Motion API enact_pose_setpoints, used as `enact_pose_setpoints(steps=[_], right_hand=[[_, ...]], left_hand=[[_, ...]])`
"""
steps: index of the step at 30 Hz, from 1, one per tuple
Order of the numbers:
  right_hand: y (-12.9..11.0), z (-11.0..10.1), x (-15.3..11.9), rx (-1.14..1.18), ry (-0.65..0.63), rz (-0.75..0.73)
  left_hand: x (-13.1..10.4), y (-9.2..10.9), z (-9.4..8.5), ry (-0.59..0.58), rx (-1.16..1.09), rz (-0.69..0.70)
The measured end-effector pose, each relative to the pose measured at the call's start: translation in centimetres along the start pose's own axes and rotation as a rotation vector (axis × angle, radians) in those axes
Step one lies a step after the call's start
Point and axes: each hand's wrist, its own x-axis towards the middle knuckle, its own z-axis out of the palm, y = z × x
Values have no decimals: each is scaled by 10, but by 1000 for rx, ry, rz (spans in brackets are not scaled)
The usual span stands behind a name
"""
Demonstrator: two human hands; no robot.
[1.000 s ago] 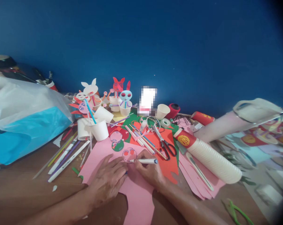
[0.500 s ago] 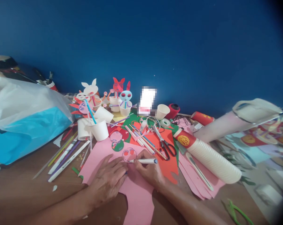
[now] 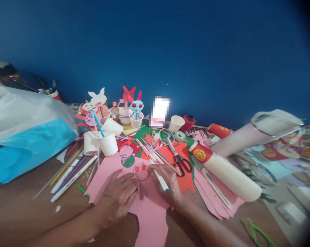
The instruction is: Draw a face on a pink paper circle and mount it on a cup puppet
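My right hand [image 3: 165, 181] grips a white marker with a blue end [image 3: 161, 180], its tip hidden behind my fingers. The hand is closed and rests at the right edge of a pink paper circle [image 3: 139, 175] with red eyes and drawn lashes. My left hand [image 3: 121, 192] lies spread on the pink paper sheet [image 3: 152, 219], fingertips at the circle's left edge. A small dark blue thing shows beside its thumb, too hidden to name. Just behind lie a green paper circle [image 3: 128, 160] and another pink circle with drawn lines [image 3: 126, 150].
Black-handled scissors [image 3: 179, 159] lie on orange paper behind my right hand. A stack of paper cups [image 3: 229, 175] lies to the right. Several markers [image 3: 72, 181] lie left, near white cups [image 3: 107, 144]. Paper-animal cups [image 3: 136, 120] stand behind. Green-handled scissors [image 3: 260, 233] lie front right.
The marker has swung from pointing sideways to slanting back toward me, and my right hand has turned and shifted slightly right, off the drawn face. My left hand stays nearly in place.
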Motion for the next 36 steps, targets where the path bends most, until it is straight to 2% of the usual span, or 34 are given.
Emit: enact_pose_setpoints(steps=[9,16,21,27,36], right_hand=[[6,5,-3,-216,-112,-187],[-2,5,-5,-261,-104,-164],[-6,5,-7,-264,-101,-152],[-6,8,-8,-280,-95,-168],[-3,7,-11,-247,-150,-85]], left_hand=[[0,-6,0,-17,-21,-8],[1,6,-8,-20,-35,16],[-5,19,0,-65,-25,31],[-5,17,8,-67,24,29],[0,19,2,-133,39,26]])
